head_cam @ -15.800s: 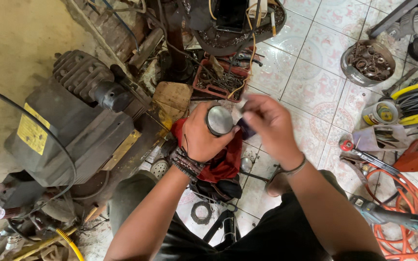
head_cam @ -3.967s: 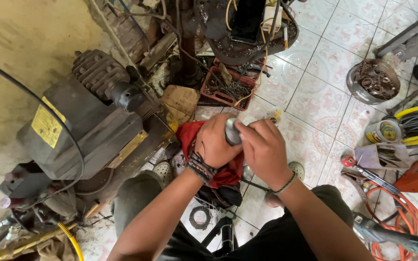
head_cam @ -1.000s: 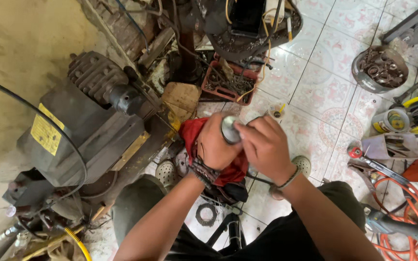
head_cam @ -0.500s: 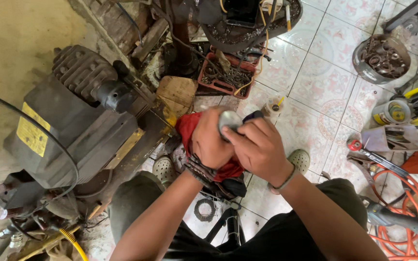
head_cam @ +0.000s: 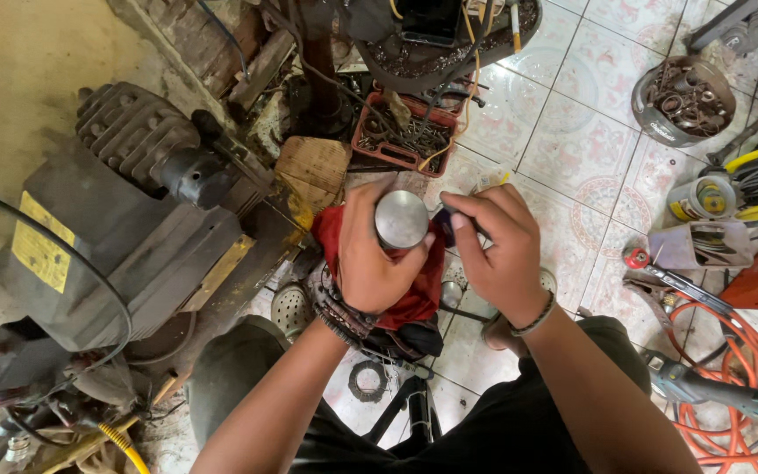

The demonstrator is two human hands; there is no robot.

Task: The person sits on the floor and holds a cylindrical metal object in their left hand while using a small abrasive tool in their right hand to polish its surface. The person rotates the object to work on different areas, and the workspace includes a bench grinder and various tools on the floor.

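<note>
The person sits low on the tiled floor (head_cam: 572, 149), and both hands meet at the center of the view. The left hand (head_cam: 370, 254) is closed around a round metal cylinder (head_cam: 401, 219), a piston-like part with a flat shiny top, and keeps it upright over a red cloth (head_cam: 414, 290) that lies under the hands. The right hand (head_cam: 497, 250) is clenched on a small dark object (head_cam: 446, 230), pinched at the fingertips and pressed to the cylinder's side at 3 o'clock; what this object is, I cannot tell.

Compared with half a second ago, the grip is almost the same, only the hands sit a little higher in the view and the flat top faces the camera more squarely. So the work on the cylinder's side seems, in my judgement, to continue and not to be finished.

At 9 o'clock from the hands stands a big grey motor (head_cam: 116, 237). At 12 o'clock is a red tray (head_cam: 366, 140) with small metal parts. At 2 o'clock a round tin (head_cam: 686, 96) holds rusty rings, and at 4 o'clock an orange hose (head_cam: 730, 386) lies coiled.
</note>
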